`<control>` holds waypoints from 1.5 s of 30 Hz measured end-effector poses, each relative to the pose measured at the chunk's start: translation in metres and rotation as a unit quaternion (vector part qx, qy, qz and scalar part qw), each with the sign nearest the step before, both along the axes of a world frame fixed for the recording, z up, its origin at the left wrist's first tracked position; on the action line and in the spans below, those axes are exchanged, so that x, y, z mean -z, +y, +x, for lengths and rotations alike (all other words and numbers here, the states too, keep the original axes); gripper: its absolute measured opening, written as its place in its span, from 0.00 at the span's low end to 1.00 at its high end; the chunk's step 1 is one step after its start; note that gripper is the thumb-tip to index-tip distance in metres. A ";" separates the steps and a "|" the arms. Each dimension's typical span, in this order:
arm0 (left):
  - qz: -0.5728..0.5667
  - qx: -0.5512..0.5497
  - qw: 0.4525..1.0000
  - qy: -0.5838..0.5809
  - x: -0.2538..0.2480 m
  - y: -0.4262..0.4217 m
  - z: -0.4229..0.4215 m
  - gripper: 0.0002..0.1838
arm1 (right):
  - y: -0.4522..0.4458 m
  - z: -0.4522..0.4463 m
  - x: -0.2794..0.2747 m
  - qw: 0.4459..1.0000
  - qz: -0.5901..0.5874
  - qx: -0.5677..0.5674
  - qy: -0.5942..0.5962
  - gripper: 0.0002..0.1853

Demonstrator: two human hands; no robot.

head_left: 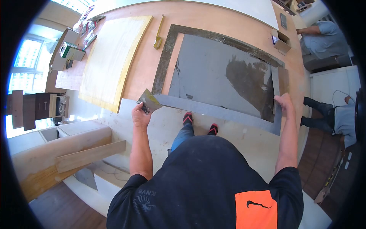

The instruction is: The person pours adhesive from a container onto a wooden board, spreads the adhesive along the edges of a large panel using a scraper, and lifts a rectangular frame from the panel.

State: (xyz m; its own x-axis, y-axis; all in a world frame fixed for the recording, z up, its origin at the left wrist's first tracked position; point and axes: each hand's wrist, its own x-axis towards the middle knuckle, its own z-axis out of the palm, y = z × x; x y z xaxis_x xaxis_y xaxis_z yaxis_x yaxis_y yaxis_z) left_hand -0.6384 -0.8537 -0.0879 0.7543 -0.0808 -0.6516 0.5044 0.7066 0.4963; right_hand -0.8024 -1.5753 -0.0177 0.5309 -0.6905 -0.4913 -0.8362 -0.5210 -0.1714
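Observation:
A flat, glue-smeared spreader is in my left hand, gripped at its lower corner beside the near left corner of a rectangular frame. The frame's far and left sides are dark and wet-looking; its near side is pale grey. Inside the frame lies a grey sheet with a large dark wet patch at its right. My right hand is closed at the frame's near right corner, thumb on top; its other fingers are partly hidden.
On the workbench are a pale wooden panel, a yellow tape measure and an open cardboard box. A metal can stands at left. One person is at the far right, another person nearer.

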 end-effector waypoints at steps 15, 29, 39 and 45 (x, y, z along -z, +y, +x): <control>-0.034 0.001 0.997 -0.068 -0.023 -0.019 -0.016 0.20 | -0.024 -0.033 -0.007 0.999 -0.036 -0.018 -0.019 0.27; 0.015 0.009 0.999 -0.034 0.017 -0.032 -0.032 0.23 | -0.014 -0.071 0.070 0.984 -0.151 -0.058 -0.071 0.27; -0.008 -0.027 1.000 0.009 0.012 -0.005 -0.044 0.26 | -0.019 -0.114 0.047 0.961 -0.216 0.032 -0.170 0.30; -0.049 -0.011 0.999 -0.013 -0.012 -0.018 -0.070 0.29 | -0.036 -0.205 0.022 0.913 -0.235 0.175 -0.285 0.25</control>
State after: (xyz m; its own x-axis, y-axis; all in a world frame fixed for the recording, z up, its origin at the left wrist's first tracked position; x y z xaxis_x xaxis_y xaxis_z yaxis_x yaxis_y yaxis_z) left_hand -0.7083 -0.8717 -0.0756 0.7733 -0.1266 -0.6212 0.4758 0.7634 0.4368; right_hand -1.0078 -1.6112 -0.0395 0.3146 -0.9301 0.1896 -0.8103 -0.3672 -0.4568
